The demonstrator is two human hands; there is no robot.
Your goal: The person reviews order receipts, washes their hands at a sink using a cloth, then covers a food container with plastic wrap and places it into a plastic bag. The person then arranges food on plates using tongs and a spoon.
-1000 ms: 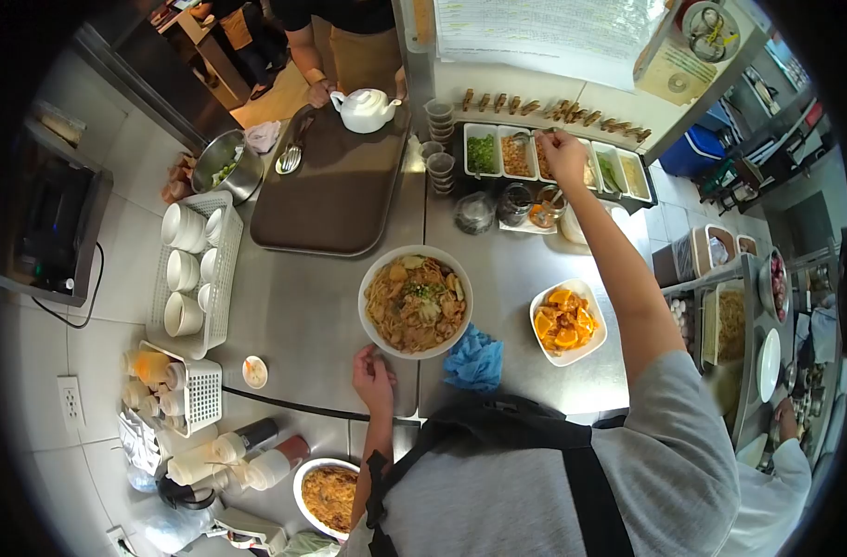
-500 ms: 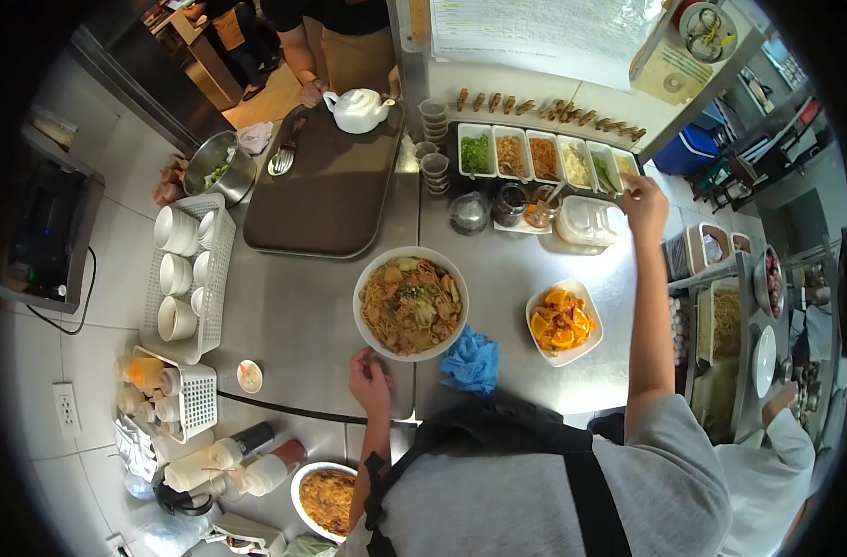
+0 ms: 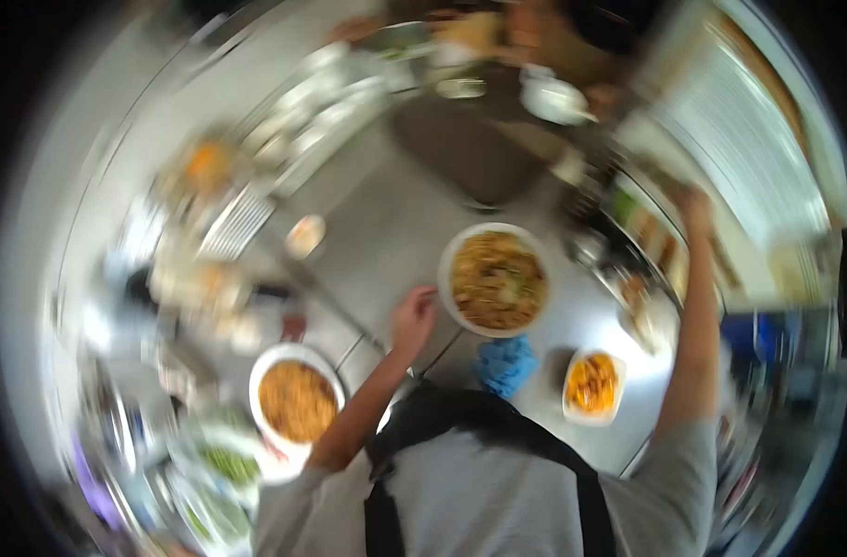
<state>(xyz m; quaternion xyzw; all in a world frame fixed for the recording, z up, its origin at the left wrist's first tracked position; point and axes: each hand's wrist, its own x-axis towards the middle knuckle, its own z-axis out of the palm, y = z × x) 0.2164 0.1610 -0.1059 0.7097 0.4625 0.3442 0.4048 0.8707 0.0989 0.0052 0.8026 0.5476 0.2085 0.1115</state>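
Observation:
A large white bowl of noodles (image 3: pixel 499 280) stands on the steel counter. My left hand (image 3: pixel 416 321) is beside its left rim, fingers stretched toward it and holding nothing I can see; contact is unclear. On the right, my right hand (image 3: pixel 694 212) reaches over the row of white topping containers (image 3: pixel 648 226) toward the wall. Motion smears its fingers, so whether it holds anything is hidden. A crumpled blue cloth (image 3: pixel 505 366) lies just below the noodle bowl. To its right is a squarish white dish of orange-coloured food with orange slices (image 3: pixel 592 384).
At the far side are a brown tray (image 3: pixel 465 153) and a white teapot (image 3: pixel 553 100) near another person's hand. A basket of white cups (image 3: pixel 321 121), a small dish (image 3: pixel 305 237) and a plate of browned food (image 3: pixel 298 401) are on the left. Much is blurred.
The view has swung round, blurring the scene and shifting the bowl right in the picture. My right hand has moved from the end of the topping containers toward the wall behind them.

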